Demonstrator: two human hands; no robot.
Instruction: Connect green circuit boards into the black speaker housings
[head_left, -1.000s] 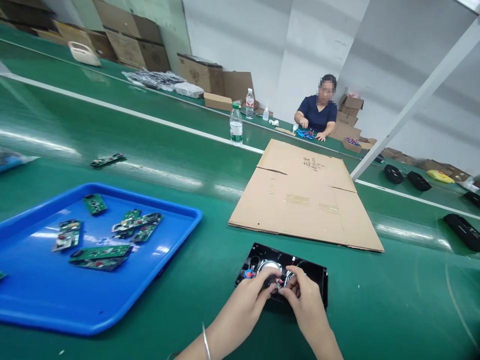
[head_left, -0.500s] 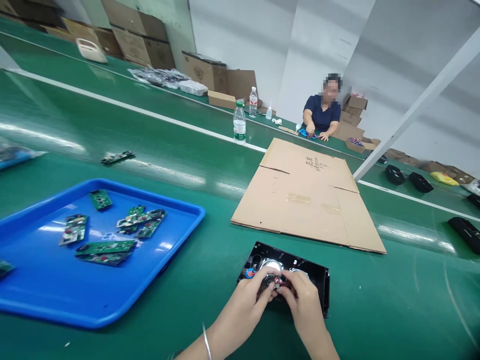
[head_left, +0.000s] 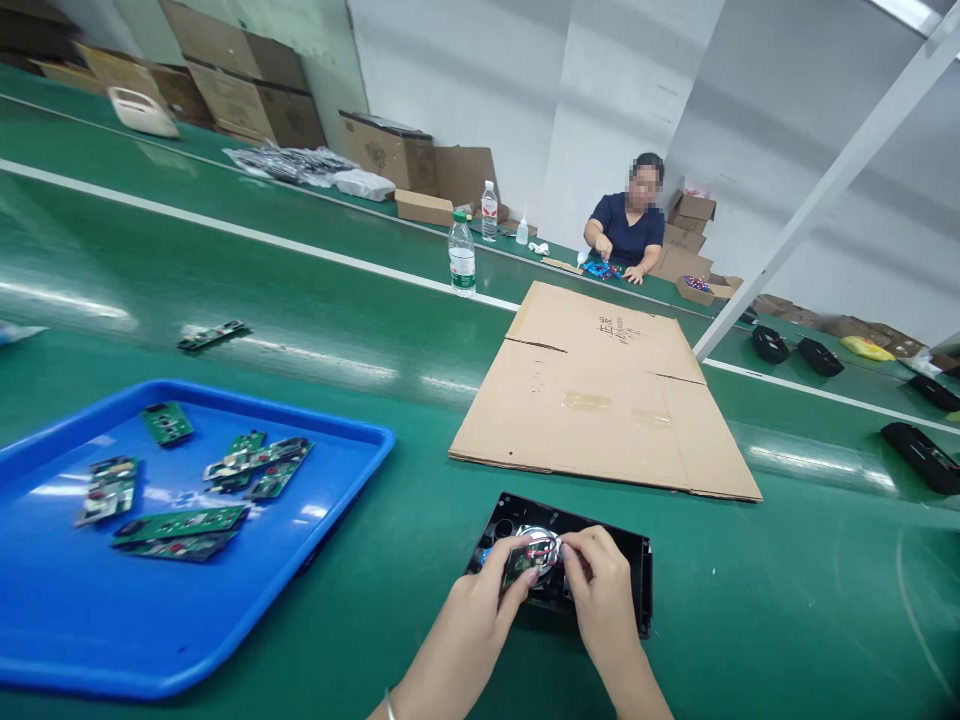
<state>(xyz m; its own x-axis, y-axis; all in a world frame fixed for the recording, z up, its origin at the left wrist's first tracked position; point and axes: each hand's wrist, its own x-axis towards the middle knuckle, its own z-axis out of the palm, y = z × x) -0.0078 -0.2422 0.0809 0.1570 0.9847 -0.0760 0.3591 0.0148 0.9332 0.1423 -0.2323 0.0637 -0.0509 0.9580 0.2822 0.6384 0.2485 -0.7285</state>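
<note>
A black plastic casing [head_left: 636, 578] lies on the green bench in front of me, with a round silver speaker [head_left: 551, 541] set in it. Over the casing, my left hand [head_left: 474, 610] pinches a small green circuit board [head_left: 517, 566] between thumb and fingers. The fingertips of my right hand [head_left: 604, 588] are closed beside the board's right end, at the speaker's edge. What they grip there is too small and covered to make out.
To the left stands a blue tray [head_left: 349, 424] with several circuit boards [head_left: 187, 522]; another board [head_left: 213, 335] lies beyond it. A flattened cardboard sheet [head_left: 600, 400] lies past the casing. A water bottle [head_left: 462, 262] stands behind, and a person [head_left: 628, 225] works across the bench.
My hands have moved slightly apart, so more of the circuit board and the speaker now shows. The board is turned more into view in my left hand. The camera view has shifted a little.
</note>
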